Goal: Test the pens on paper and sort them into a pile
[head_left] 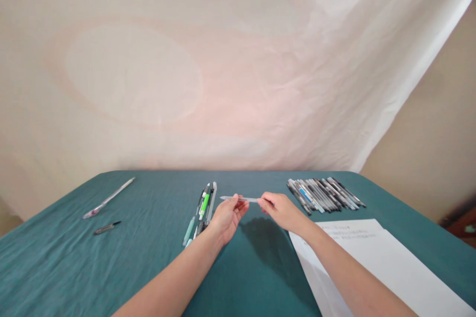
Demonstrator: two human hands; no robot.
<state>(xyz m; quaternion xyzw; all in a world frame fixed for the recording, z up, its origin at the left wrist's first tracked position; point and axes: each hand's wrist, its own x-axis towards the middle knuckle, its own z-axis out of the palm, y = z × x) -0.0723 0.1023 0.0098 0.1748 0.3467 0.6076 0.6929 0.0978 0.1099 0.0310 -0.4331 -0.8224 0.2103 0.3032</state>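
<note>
Clock directions run from the held pen, with 12 pointing away from the person.

Item: one pen (253,200), clear, slim. Between the two hands, nearly level, tapered end at 9 o'clock, above the cloth (141,272).

Left hand (227,218): narrow hold on the pen toward its tapered end; thumb on top, fingers curled behind; palm partly visible.

Right hand (279,209): pinching the pen's 3 o'clock end between thumb and finger; other fingers folded.

Bundle, just past the left hand at 9 o'clock: assorted pens lying close together, pointing roughly from 7 to 1. Includes a bright green marker (204,206), a clear-barrelled stick (212,202) and a pale teal pen (189,231). Near end partly hidden by the left hand and wrist.

Row (323,194), at 3 o'clock, beyond the right hand: many pens side by side, slanting from 10 to 4; black, grey and clear, one with blue. Exact count: cannot tell.

Paper (386,262), at 4 o'clock: white, lines of writing near its far edge, too faint to read; right forearm crosses over it.

Sleeved pen (109,198), well apart at 9: long, pale, slanting from 7 to 1.

Stub (106,229), near the sleeved pen, between 8 and 9: short, dark-tipped.

Sheet (238,59), at 12: pale, hanging behind the table.
</note>
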